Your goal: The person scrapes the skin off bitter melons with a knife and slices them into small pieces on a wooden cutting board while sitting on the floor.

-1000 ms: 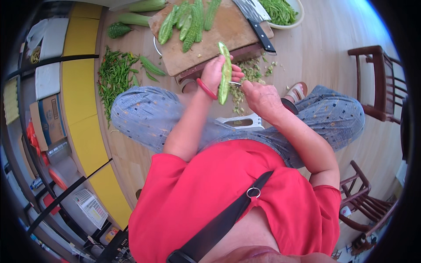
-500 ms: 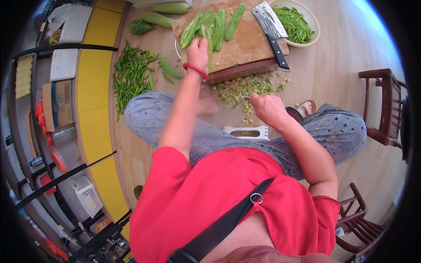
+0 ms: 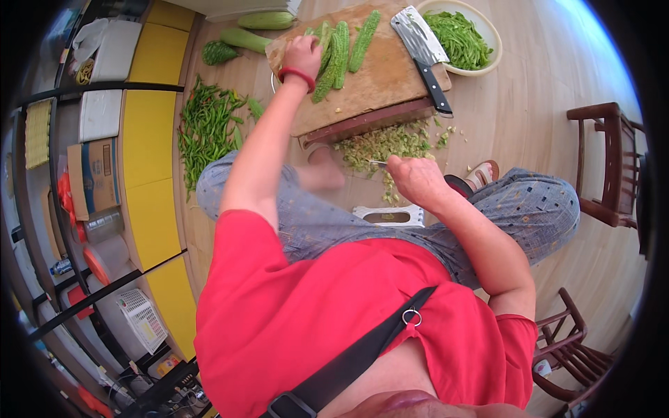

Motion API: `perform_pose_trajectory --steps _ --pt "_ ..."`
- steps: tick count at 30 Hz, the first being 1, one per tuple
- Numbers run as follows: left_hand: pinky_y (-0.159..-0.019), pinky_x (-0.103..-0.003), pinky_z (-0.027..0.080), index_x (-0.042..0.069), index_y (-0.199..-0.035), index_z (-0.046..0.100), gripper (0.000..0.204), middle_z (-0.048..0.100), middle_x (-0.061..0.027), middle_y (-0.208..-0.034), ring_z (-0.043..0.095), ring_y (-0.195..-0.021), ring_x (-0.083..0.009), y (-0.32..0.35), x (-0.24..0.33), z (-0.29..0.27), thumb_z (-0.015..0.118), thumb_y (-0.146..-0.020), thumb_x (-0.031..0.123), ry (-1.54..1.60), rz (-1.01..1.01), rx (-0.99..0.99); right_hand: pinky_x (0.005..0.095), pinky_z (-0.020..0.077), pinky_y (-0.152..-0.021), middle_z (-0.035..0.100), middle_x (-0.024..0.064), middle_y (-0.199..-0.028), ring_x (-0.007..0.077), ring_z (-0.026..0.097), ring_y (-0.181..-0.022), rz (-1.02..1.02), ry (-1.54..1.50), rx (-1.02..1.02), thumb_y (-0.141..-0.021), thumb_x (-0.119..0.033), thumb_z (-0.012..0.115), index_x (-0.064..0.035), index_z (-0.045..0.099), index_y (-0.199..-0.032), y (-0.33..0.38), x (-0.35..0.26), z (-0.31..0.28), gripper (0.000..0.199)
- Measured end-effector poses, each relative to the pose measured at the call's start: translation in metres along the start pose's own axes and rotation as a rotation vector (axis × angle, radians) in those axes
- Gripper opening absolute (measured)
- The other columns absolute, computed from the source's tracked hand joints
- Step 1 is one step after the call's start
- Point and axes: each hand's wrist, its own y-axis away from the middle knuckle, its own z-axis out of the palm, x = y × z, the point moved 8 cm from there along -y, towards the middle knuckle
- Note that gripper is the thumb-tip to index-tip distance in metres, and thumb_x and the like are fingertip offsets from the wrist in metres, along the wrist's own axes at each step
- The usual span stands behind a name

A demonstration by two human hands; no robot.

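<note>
My left hand (image 3: pixel 303 54), a red band on its wrist, reaches out to the wooden cutting board (image 3: pixel 380 87) and curls over one of the split bitter gourds (image 3: pixel 334 59) lying there. My right hand (image 3: pixel 412 178) hovers lower, near my knee, closed on a thin metal tool (image 3: pixel 377 162) whose tip points at a pile of scraped green seeds and pulp (image 3: pixel 383 141) on the floor in front of the board. A cleaver (image 3: pixel 422 54) with a black handle rests on the board's right side.
A cream bowl (image 3: pixel 493 36) of green shreds stands behind the board. Green chillies (image 3: pixel 205 125) and whole gourds (image 3: pixel 263 21) lie on the floor at left. Yellow shelving (image 3: pixel 150 139) runs along the left; wooden chairs (image 3: pixel 608 164) stand at right.
A second ago both hands held a split gourd upright over the pulp pile. My left hand has since carried it to the board and stays on the gourds; my right hand dropped lower.
</note>
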Motion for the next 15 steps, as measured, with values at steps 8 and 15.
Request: perform_pose_trajectory --steps 8,15 --pt "-0.066 -0.032 0.044 0.001 -0.076 0.056 0.019 0.055 -0.0125 -0.08 0.054 -0.076 -0.0245 0.108 0.02 0.039 0.067 -0.064 0.012 0.031 -0.058 -0.587 0.0423 0.0462 -0.051 0.057 0.017 -0.059 0.0327 0.058 -0.057 -0.041 -0.035 -0.016 -0.073 -0.009 0.043 -0.0035 0.049 -0.073 0.0 -0.011 0.001 0.009" --pt "-0.068 -0.029 0.045 0.002 -0.07 0.058 0.01 0.059 -0.0114 -0.067 0.057 -0.066 -0.0224 0.136 0.042 0.056 0.061 -0.065 0.01 0.085 -0.026 -0.783 0.043 0.0466 -0.054 0.057 0.0172 -0.06 0.034 0.058 -0.059 -0.018 -0.035 0.003 -0.074 -0.01 0.042 -0.0036 0.05 -0.074 -0.005 -0.008 -0.002 0.01"
